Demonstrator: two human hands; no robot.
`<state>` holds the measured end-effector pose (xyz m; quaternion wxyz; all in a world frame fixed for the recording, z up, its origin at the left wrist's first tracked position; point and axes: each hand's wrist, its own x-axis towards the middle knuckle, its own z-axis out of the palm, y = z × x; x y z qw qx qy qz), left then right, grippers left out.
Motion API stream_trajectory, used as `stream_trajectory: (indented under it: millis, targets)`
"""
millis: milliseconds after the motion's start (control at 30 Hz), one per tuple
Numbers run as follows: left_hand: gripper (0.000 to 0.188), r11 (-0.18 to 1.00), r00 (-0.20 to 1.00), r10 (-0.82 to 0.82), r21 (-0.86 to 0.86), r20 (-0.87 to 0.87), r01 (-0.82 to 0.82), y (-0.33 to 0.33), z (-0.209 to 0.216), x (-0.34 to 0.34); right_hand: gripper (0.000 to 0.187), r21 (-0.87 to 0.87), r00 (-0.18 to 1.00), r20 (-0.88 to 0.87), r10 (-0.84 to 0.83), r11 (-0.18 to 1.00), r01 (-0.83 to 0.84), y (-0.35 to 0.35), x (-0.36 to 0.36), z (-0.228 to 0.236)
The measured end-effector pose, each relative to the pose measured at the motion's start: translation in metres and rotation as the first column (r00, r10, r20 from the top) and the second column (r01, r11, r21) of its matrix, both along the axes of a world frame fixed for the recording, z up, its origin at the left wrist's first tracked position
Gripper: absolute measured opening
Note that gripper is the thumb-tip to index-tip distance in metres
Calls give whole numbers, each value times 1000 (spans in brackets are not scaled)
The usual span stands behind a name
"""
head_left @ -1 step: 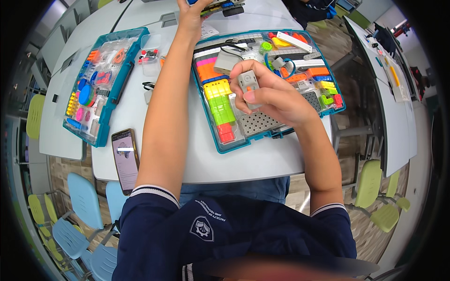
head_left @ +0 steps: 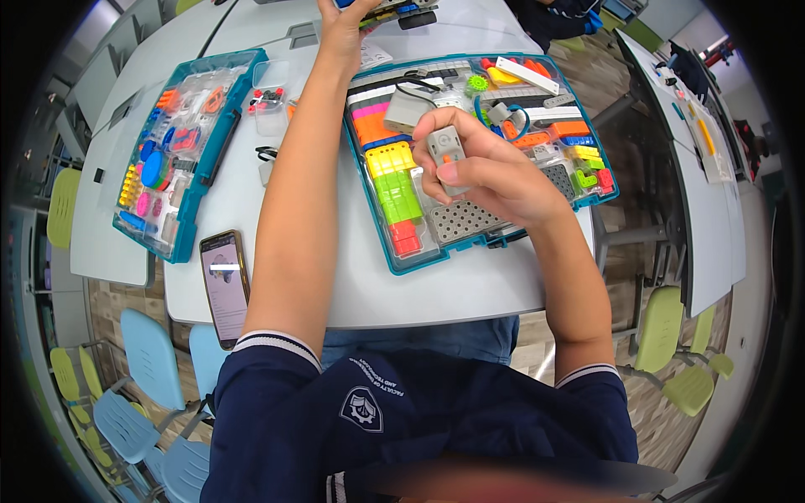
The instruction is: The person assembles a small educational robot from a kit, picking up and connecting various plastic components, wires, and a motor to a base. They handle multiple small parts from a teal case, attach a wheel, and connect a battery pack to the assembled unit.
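My right hand is closed round a small grey remote controller with an orange button, held over the larger parts case. The thumb lies by the button, and the fingers curl behind. At the far edge of the view, my left hand grips a brick-built model with a dark wheel. The picture cuts off most of that model and the left fingertips. Below the right hand, the teal-edged case holds yellow, green, orange, grey and black building pieces. A grey box with a black cable rests on it.
A second teal case of small parts lies to the left on the white table. Near the left forearm are a phone with a lit screen, a clear box and a grey cabled part. Blue chairs stand front left.
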<state>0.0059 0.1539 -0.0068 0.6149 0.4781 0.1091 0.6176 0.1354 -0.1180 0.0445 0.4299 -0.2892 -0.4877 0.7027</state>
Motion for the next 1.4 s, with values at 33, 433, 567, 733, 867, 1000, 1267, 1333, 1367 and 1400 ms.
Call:
stream_trajectory:
  millis: [33,433,567,733,867,1000,1267,1333,1367,1400]
  targets:
    - [82,1000,1000,6,15,8,-7,4,1,1,39,18,1000,-1,-6,1000,6,4,2,0]
    - [72,999,999,23,-33,38,-21,8,-4,-1,40,12,1000,-7,5,1000,-5,6,0,-4]
    - [72,999,999,31,-31,36,-30,6,-4,0,39,10,1000,19,2,1000,-2,5,0,-3]
    - [70,997,999,28,-66,25,-27,7,-5,-1,40,16,1000,15,17,1000,-17,6,1,-4]
    - [69,997,999,21,-69,35,-18,10,-7,-1,37,36,999,33,18,999,-19,5,2,-5]
    - [70,996,999,1,-85,49,4,13,-8,-1,32,17,1000,24,-13,1000,12,7,3,-6]
    - [70,995,1000,25,-96,18,-23,15,-7,0,28,-4,994,36,-104,995,104,6,7,-1]
    - [70,994,999,30,-103,23,-27,14,-7,0,27,10,992,30,-121,993,121,6,5,-1]
    - [70,994,999,32,-106,26,-29,13,-7,0,27,-2,991,42,-130,992,130,6,5,-1]
    - [69,994,999,30,-109,20,-28,13,-7,0,27,-1,990,46,-130,991,131,7,5,-1]
